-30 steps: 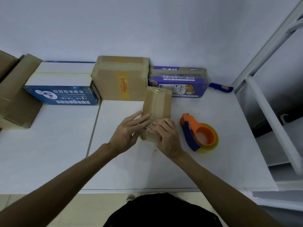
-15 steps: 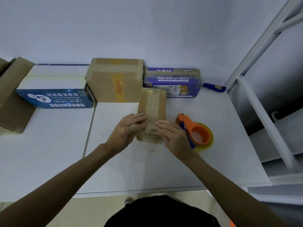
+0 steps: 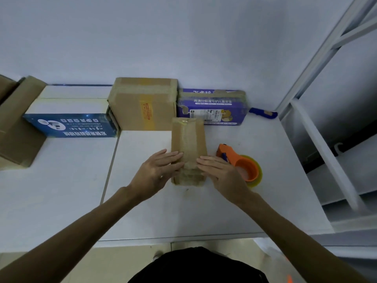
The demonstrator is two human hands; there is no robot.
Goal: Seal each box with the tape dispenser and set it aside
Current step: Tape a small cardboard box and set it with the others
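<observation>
Hands flank a small taped cardboard box (image 3: 187,148) on the white table (image 3: 204,211): left hand (image 3: 158,173) and right hand (image 3: 221,174) press flat, fingers straight, gripping nothing. Tape dispenser (image 3: 239,165) lies just right.

The small box (image 3: 187,144) is showing plain brown with a glossy clear tape stripe on the white table (image 3: 204,211). The tape dispenser (image 3: 240,166) is showing orange, blue and a yellowish roll. Along the far edge, a brown carton (image 3: 142,107) is bearing a yellow label between a white-printed blue box (image 3: 69,125) and a white-lettered purple box (image 3: 212,111).
</observation>
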